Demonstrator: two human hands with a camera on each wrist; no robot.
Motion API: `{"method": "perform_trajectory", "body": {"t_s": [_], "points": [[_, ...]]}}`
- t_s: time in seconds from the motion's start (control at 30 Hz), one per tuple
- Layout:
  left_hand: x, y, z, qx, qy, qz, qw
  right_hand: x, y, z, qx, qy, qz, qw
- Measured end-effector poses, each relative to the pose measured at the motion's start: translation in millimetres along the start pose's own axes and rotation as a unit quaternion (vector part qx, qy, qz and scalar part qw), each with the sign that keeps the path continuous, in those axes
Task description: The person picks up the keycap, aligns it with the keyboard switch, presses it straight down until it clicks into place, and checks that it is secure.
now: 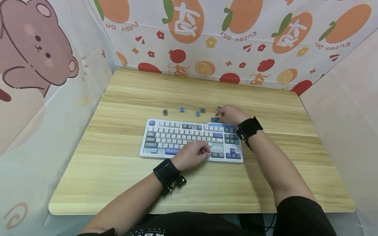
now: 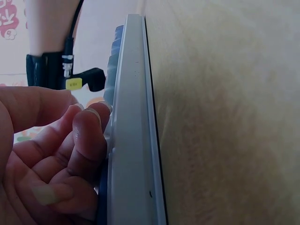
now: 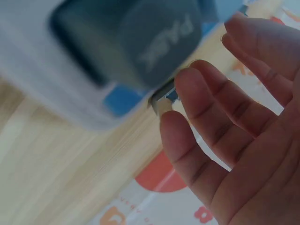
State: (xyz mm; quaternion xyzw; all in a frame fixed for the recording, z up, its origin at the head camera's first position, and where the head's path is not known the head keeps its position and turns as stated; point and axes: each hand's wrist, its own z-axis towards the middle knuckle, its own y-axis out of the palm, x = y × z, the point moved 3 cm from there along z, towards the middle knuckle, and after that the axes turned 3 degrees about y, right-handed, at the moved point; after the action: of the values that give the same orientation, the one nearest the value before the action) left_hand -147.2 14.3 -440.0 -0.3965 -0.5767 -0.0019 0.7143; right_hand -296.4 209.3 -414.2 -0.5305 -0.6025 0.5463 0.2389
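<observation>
A white keyboard (image 1: 186, 134) with white, grey and purple keys lies on the wooden table. My left hand (image 1: 193, 154) rests over its front edge, fingers loosely curled. In the left wrist view the thumb tip and fingertips come close together beside the keyboard's side wall (image 2: 133, 117), and nothing shows between them. Beyond the keyboard's back right corner is my right hand (image 1: 231, 114), its fingers relaxed and slightly bent. One small dark square piece (image 1: 215, 120), like a keycap, lies below these fingers; another small piece (image 1: 219, 108) is partly hidden behind them. A grey key (image 3: 159, 47) looms close in the right wrist view.
Several small square pieces lie in a loose row behind the keyboard, among them a dark one (image 1: 165, 112), a blue one (image 1: 182, 109) and another blue one (image 1: 197, 113). A fruit-patterned cloth (image 1: 212, 49) hangs along the table's back edge. Pale curtains flank both sides.
</observation>
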Motion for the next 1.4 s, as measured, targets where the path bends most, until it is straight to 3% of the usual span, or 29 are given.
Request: {"method": "perform_trajectory", "body": {"t_s": [0.2, 0.4, 0.63, 0.8, 0.93, 1.03, 1.1, 1.27, 1.4], "points": [[-1.5, 5.2, 1.0, -0.007, 0.002, 0.0, 1.0, -6, 6, 6.4, -0.032, 0.007, -0.042, 0.9986], [-0.8, 8.5, 0.1, -0.01, 0.004, 0.006, 0.9999, -2, 10, 3.1, -0.021, 0.01, -0.039, 0.999], [-1.1, 10.5, -1.9, -0.014, 0.0, 0.014, 0.9998, 10, 7, -7.7, 0.018, 0.023, 0.033, 0.999], [-1.2, 11.0, -4.6, -0.017, -0.006, 0.01, 0.9998, 6, -3, -22.9, 0.079, 0.007, 0.114, 0.9904], [-4.2, 10.3, -5.9, -0.024, -0.009, -0.022, 0.9994, -8, -8, -42.5, 0.14, -0.025, 0.18, 0.9733], [-8.9, 6.0, -4.5, -0.025, -0.015, -0.09, 0.9955, -24, -9, -60.3, 0.201, -0.069, 0.198, 0.9567], [-11.6, 1.4, -2.8, -0.015, -0.018, -0.144, 0.9892, -36, -9, -71.7, 0.25, -0.113, 0.202, 0.94], [-7.8, -11.9, 0.2, 0.044, -0.003, -0.25, 0.9672, -61, -7, -94.9, 0.334, -0.208, 0.209, 0.895], [0.0, -21.4, -0.3, 0.098, 0.021, -0.329, 0.9391, -73, -2, -104.7, 0.356, -0.239, 0.205, 0.8798]]}}
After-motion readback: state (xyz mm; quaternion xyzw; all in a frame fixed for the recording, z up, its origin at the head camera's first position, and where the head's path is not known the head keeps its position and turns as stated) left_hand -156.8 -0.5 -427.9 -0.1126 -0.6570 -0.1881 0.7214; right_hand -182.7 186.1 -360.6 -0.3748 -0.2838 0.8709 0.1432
